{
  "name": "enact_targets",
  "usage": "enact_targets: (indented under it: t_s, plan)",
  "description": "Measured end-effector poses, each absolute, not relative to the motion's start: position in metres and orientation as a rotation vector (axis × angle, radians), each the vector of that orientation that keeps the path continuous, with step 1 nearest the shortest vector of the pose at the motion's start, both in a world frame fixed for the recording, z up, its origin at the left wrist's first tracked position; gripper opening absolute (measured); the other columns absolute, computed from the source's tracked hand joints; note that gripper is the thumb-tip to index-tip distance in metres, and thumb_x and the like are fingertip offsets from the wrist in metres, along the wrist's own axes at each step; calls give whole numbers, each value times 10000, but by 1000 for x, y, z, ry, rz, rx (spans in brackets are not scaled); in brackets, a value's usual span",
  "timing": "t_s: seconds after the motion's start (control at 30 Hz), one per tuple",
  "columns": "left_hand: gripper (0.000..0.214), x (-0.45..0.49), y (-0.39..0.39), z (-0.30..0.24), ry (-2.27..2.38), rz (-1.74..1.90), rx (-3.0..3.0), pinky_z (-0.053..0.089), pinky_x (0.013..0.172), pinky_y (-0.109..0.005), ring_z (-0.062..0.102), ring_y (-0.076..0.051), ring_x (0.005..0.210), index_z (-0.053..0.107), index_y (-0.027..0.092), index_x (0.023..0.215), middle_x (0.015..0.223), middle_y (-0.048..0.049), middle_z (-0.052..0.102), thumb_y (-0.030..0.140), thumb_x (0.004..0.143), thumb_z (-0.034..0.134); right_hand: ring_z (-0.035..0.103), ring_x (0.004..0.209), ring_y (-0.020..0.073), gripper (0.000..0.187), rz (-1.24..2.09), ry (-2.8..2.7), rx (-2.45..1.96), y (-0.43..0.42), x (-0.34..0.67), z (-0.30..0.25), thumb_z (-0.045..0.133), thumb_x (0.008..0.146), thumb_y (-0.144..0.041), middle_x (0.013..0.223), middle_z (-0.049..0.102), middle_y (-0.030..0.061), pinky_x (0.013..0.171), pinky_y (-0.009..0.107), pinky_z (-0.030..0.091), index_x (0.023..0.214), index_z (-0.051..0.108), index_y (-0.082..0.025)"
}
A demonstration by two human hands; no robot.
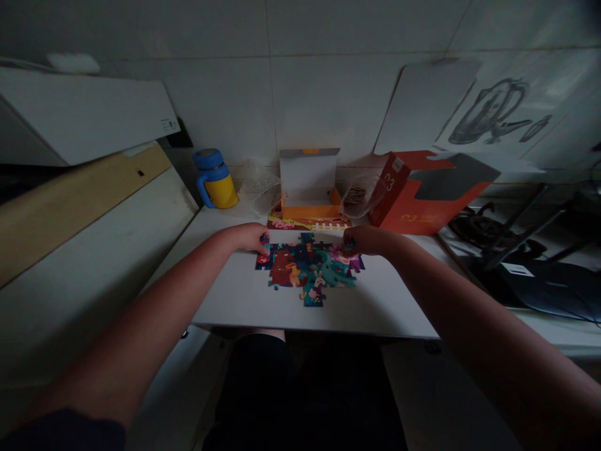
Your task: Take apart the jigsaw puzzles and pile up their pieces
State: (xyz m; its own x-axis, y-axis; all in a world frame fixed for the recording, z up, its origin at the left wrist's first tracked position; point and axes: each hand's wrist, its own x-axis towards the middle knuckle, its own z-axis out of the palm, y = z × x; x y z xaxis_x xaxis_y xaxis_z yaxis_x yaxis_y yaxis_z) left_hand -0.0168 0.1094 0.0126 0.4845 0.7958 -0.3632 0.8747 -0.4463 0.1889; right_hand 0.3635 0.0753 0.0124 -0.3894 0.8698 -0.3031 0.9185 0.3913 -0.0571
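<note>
White counter carries a half-built jigsaw puzzle between my hands; left hand and right hand curl onto its far corners, grip unclear.

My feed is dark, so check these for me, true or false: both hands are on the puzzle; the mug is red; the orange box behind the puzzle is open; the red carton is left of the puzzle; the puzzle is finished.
1. Both hands are on the puzzle. True: the left hand touches the puzzle at its left edge, the right hand at its right edge.
2. The mug is red. False: the mug is yellow with a blue lid.
3. The orange box is open. True: the orange box has its lid up.
4. The red carton is left of the puzzle. False: the red carton lies to the right.
5. The puzzle is finished. False: its edges are ragged, with gaps.
</note>
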Motion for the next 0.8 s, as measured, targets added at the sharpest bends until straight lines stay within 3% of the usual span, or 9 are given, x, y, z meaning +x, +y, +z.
enact_targets:
  t_s: [0.33,0.63,0.8]
  plan:
    - [476,-15,115,12,1385,-376,2384,464,733,-253,669,-209,904,738,203,1077,1012,-31,779,483,698,808,746,962,246,333,-283,2462,1608,67,364,10,789,872,-381,1099,798,110,740,268,477,1136,763,-180]
    - [615,-21,106,10,1361,-252,2405,471,772,-272,661,-241,988,619,173,1221,1150,-75,729,460,704,787,744,940,236,285,-272,2505,1681,58,372,-4,741,905,-368,1085,798,99,718,261,464,1126,740,-189]
    - [586,-23,96,12,1230,-212,2365,472,853,-264,664,-224,1042,567,225,1327,1224,-54,704,402,790,720,735,914,236,280,-300,2521,1685,57,372,-5,728,902,-367,1048,795,94,702,272,450,1117,746,-188]
